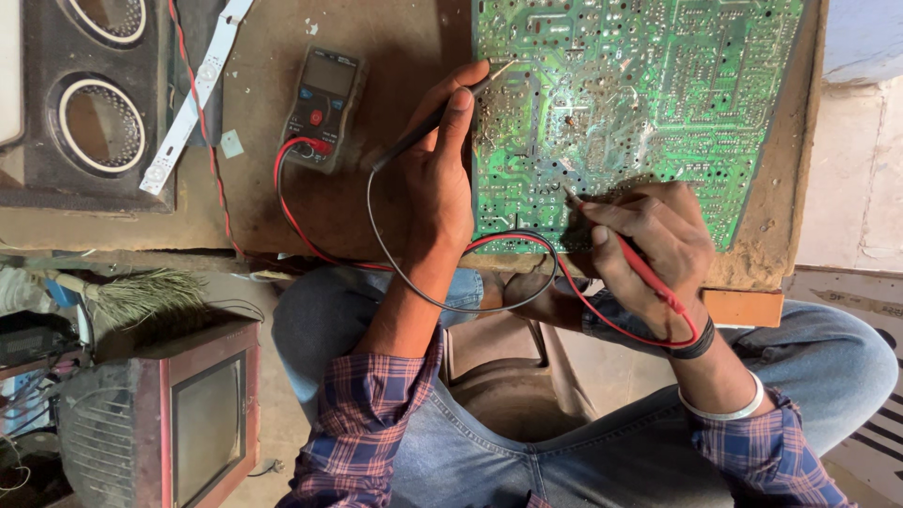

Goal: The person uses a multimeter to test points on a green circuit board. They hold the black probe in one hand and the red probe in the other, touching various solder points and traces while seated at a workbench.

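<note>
A large green circuit board [649,85] lies solder side up on a brown worktable [376,38]. My left hand [437,174] grips a black test probe [419,132], whose tip touches the board's left edge. My right hand [658,240] pinches a red test probe [644,268], its tip pressed on the board near the lower middle. Black and red leads loop over my lap to a dark multimeter [320,103] lying left of the board.
A speaker box with round openings [89,103] and a white light strip [193,94] lie at the table's left. A small old television [202,428] stands on the floor at lower left, beside a brush [141,292]. My knees in jeans sit under the table edge.
</note>
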